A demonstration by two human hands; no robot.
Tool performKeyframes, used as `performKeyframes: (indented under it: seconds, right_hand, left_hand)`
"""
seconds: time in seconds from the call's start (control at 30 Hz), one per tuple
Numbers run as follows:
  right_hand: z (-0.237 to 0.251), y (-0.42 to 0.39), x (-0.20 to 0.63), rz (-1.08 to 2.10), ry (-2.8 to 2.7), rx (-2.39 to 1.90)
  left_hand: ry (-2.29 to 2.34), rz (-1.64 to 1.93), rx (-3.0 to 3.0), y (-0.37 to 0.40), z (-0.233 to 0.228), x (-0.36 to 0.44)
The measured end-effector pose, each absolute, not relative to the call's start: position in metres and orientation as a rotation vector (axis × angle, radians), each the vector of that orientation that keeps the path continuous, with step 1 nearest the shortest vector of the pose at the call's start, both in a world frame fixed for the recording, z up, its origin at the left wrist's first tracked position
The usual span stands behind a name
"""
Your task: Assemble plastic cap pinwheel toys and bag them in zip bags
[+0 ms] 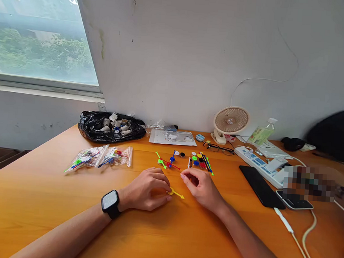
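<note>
Two hands on table: left hand (147, 188) grip pinches yellow spinner arrow (175, 193); right hand (201, 187) loosely curled, empty, just beside.

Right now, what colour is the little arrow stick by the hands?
Yellow. The arrow stick lies at the left hand's fingertips, clearest in the head view.

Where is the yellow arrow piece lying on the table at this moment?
In the head view, the yellow arrow piece lies on the orange table, near the centre, between the left hand and the right hand; its disc end touches the left fingertips.

Two clear bags (99, 158), two phones (259, 186), perhaps; one fan (230, 121).
</note>
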State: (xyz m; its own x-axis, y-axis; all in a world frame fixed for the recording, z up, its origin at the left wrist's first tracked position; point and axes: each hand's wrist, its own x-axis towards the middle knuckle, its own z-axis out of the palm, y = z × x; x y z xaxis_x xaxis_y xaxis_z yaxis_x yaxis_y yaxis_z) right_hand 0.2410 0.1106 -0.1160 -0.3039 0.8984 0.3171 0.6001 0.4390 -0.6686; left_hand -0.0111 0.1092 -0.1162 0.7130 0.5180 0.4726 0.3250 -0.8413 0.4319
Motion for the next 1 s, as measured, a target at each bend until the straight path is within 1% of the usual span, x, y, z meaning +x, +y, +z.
performKeyframes:
  seconds: [0.23,0.37,0.53,0.6,0.7,0.77,0.87,1.0]
  right_hand:
    - [-0.111,0.106,0.235,0.728,-1.945,-1.324]
    - [-0.112,0.108,0.236,0.729,-1.929,-1.345]
    - [-0.114,0.111,0.24,0.716,-1.829,-1.38]
    - [-0.11,0.11,0.24,0.837,-1.78,-1.374]
    - [-0.101,0.106,0.238,1.194,-1.709,-1.32]
    - [-0.097,0.106,0.238,1.294,-1.622,-1.299]
    - [-0.097,0.112,0.242,1.178,-1.512,-1.324]
    - [-0.11,0.125,0.253,1.006,-1.566,-1.33]
  left_hand:
    - [0.774,0.848,2.682,0.111,-0.124,-0.009]
    - [0.804,0.851,2.699,0.111,-0.127,-0.008]
    - [0.816,0.999,2.637,0.109,-0.12,-0.009]
    - [0.857,1.047,2.617,0.109,-0.119,-0.01]
    - [0.914,1.081,2.594,0.11,-0.119,-0.012]
    - [0.926,1.1,2.584,0.111,-0.119,-0.013]
    - [0.915,1.11,2.572,0.112,-0.12,-0.013]
    - [0.875,1.052,2.568,0.113,-0.121,-0.013]
